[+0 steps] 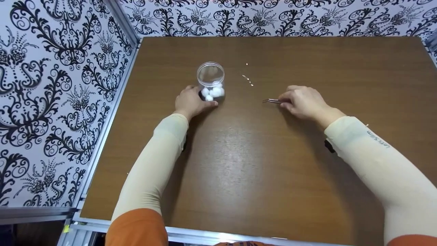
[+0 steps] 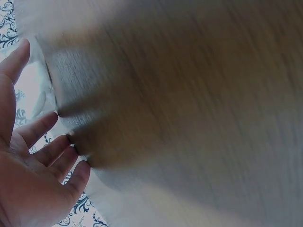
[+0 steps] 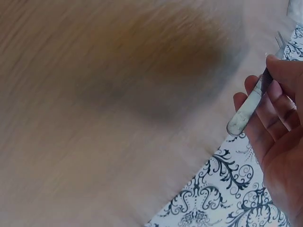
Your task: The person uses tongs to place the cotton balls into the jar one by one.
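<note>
A clear plastic jar [image 1: 211, 73] stands toward the back left of the table, several fluffy white balls [image 1: 215, 91] like cotton balls at its bottom. My left hand [image 1: 192, 101] holds the jar low down, thumb across the near side and fingers round the left. In the left wrist view the fingers [image 2: 43, 128] are spread, their tips by the tabletop, with the jar and white balls [image 2: 37, 90] behind. To the right, my right hand [image 1: 302, 100] pinches metal tweezers [image 3: 251, 106] between thumb and fingers. Their slim tips point left toward the jar and stand slightly apart.
Several tiny white bits [image 1: 248, 78] lie on the brown wooden table [image 1: 239, 164] between the jar and the tweezers. Patterned black-and-white walls [image 1: 218, 17] rise at the back and left. A metal frame edge [image 1: 112, 102] runs along the table's left side.
</note>
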`<state>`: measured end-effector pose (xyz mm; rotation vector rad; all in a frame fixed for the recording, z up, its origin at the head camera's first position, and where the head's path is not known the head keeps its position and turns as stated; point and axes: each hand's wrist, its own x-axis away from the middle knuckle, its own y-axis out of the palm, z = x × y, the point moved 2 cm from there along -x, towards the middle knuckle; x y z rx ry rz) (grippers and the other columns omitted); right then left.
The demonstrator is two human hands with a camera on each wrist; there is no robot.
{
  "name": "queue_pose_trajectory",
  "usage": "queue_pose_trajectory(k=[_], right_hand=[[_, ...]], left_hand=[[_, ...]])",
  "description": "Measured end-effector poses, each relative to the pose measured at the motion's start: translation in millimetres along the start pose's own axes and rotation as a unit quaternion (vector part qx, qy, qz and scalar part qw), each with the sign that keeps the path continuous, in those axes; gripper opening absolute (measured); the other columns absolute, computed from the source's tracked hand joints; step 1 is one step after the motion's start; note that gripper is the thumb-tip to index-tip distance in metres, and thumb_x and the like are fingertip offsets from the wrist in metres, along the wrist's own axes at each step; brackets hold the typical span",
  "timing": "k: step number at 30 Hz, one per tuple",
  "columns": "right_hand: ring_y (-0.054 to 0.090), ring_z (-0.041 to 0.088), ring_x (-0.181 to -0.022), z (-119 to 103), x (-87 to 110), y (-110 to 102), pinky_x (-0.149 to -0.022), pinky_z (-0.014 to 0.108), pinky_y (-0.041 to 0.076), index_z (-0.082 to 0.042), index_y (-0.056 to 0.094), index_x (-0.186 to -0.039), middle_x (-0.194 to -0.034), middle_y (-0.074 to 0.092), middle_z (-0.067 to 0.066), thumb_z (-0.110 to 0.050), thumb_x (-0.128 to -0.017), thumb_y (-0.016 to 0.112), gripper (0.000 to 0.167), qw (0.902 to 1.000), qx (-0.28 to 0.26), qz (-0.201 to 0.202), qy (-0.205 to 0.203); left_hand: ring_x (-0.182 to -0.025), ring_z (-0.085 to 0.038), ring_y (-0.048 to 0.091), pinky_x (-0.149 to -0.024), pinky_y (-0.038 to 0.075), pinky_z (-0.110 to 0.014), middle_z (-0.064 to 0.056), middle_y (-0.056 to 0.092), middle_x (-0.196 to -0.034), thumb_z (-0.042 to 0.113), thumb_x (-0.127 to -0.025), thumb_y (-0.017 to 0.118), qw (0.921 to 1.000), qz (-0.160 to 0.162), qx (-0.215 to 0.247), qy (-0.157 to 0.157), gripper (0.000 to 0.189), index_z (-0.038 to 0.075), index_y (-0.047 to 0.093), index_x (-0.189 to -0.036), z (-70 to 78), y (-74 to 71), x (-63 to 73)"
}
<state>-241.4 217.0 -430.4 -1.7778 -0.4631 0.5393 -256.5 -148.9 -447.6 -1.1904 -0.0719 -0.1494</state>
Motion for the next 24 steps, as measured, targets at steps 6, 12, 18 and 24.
queue_pose_trajectory(k=[6, 12, 18, 24], right_hand=[[0.065, 0.027, -0.082, -2.4, -1.6, 6.1, -0.066, 0.051, 0.048, -0.015, 0.077, -0.103, -0.094, 0.065, 0.001, -0.017, -0.089, 0.073, 0.015, 0.9999, 0.011, 0.005, 0.003], [0.066, 0.027, -0.083, -2.6, 2.4, 11.5, -0.064, 0.051, 0.048, -0.016, 0.077, -0.103, -0.095, 0.066, 0.001, -0.018, -0.089, 0.073, 0.015, 0.9996, 0.027, 0.005, 0.002], [0.066, 0.028, -0.084, -2.6, 3.9, 14.5, -0.067, 0.052, 0.050, -0.016, 0.076, -0.102, -0.094, 0.065, 0.001, -0.017, -0.088, 0.074, 0.015, 0.9995, 0.030, 0.003, 0.003], [0.064, 0.027, -0.081, -2.2, 5.1, 17.1, -0.064, 0.052, 0.049, -0.015, 0.074, -0.106, -0.091, 0.062, 0.001, -0.017, -0.086, 0.075, 0.020, 0.9990, 0.042, 0.014, 0.001]], left_hand=[[-0.126, -0.033, 0.049, -0.101, 0.037, -0.052, -0.012, 0.054, -0.138, 0.070, -0.076, 0.072, 1.0000, 0.001, -0.002, 0.001, 0.088, 0.016, 0.054, -0.143, 1.1, 0.4, -0.4], [-0.128, -0.034, 0.047, -0.102, 0.036, -0.052, -0.013, 0.052, -0.139, 0.069, -0.076, 0.072, 1.0000, -0.002, 0.002, 0.002, 0.089, 0.016, 0.053, -0.144, 3.1, 0.9, -0.2], [-0.130, -0.033, 0.045, -0.104, 0.034, -0.052, -0.013, 0.050, -0.142, 0.071, -0.076, 0.071, 1.0000, -0.005, -0.002, -0.003, 0.093, 0.014, 0.050, -0.147, 4.6, 1.4, 0.2], [-0.133, -0.033, 0.042, -0.106, 0.033, -0.052, -0.012, 0.047, -0.145, 0.072, -0.076, 0.070, 0.9999, -0.009, -0.008, -0.008, 0.097, 0.012, 0.046, -0.148, 3.0, 3.1, -0.7]])
